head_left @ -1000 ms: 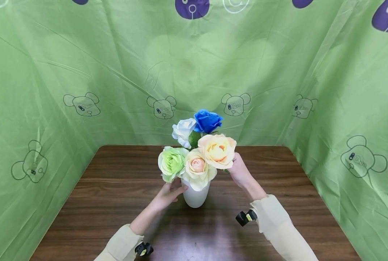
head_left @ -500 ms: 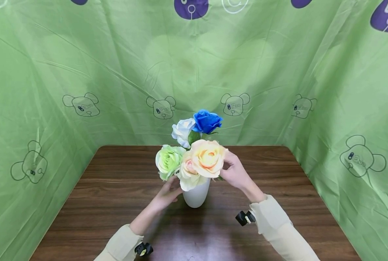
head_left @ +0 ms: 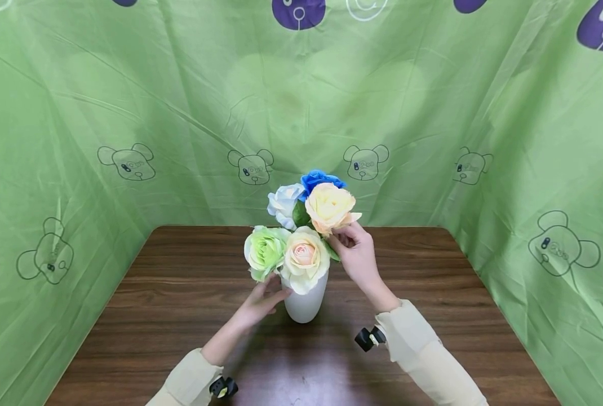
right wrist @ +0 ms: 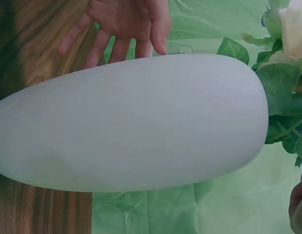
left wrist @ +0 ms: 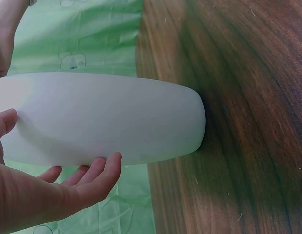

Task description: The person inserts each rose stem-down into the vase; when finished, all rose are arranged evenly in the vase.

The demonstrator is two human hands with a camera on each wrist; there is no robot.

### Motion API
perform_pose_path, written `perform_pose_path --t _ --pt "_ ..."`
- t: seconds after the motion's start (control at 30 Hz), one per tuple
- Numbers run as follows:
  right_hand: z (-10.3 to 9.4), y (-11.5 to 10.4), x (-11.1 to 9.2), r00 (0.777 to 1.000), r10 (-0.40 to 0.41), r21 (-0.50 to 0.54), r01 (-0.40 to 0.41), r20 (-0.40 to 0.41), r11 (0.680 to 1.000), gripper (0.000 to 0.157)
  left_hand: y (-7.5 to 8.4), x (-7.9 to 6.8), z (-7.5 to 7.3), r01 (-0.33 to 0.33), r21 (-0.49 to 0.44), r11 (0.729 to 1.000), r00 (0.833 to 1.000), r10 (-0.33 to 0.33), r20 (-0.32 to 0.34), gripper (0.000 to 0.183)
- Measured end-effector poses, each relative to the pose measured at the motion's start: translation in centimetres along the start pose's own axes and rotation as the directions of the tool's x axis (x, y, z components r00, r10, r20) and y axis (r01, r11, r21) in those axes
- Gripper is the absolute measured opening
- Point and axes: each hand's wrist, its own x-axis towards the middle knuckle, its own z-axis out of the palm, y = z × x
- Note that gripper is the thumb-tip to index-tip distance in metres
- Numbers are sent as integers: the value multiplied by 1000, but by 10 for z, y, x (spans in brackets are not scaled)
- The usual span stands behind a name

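Observation:
A white vase (head_left: 304,307) stands upright on the table, with several roses at its mouth. My left hand (head_left: 257,305) rests against the vase's left side, its fingers fairly straight and spread; in the left wrist view the thumb lies nearer the rim. My right hand (head_left: 360,256) pinches a peach-yellow rose (head_left: 330,206) just below its bloom, above the vase's right side. The lower end of that stem is hidden. A cream-pink rose (head_left: 304,260), a green rose (head_left: 264,252), a pale blue rose (head_left: 284,204) and a partly covered blue rose (head_left: 318,180) surround it.
The vase stands near the middle of a dark wooden table (head_left: 180,293). Green printed cloth (head_left: 301,113) hangs behind the table and along both sides. Green leaves (right wrist: 280,87) spread from the vase's mouth in the right wrist view.
My right hand has moved the peach-yellow rose first left and toward me, then up and away, so it now covers part of the blue rose. My left hand has stayed at the vase.

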Motion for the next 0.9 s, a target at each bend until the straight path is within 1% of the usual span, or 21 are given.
perform_pose_path --t 0.13,0.3,0.37,0.43,0.5,0.67,0.73,0.83,0.9 --pt "2 -1 2 1000 14 -18 -14 18 1000 6 1 -1 1 -2 -12 1000 1000 2 -5 60" --pt "-2 -1 4 994 35 -44 -31 102 999 6 0 -1 0 -7 -27 1000 1000 8 2 57" --pt "-3 -1 4 990 44 -50 -37 135 998 8 0 0 0 -9 -30 1000 1000 10 5 57" --pt "-4 -1 5 987 50 -54 -42 154 998 9 -1 0 0 -16 -33 999 1000 16 9 57" --pt "-4 0 5 986 45 -60 -36 162 998 7 -1 1 0 -20 -32 999 1000 21 15 57" --pt "-3 21 4 985 58 -66 -48 165 997 7 0 1 0 -31 -20 999 999 32 26 55" --pt "-3 30 4 984 71 -71 -60 164 996 12 1 0 0 -36 -16 999 999 37 24 55" --pt "-2 35 2 983 63 -102 -46 174 994 15 0 0 0 -36 -9 999 999 36 12 55" --pt "-2 32 -1 981 50 -121 -27 189 992 13 -1 0 0 -35 0 999 999 35 7 57"
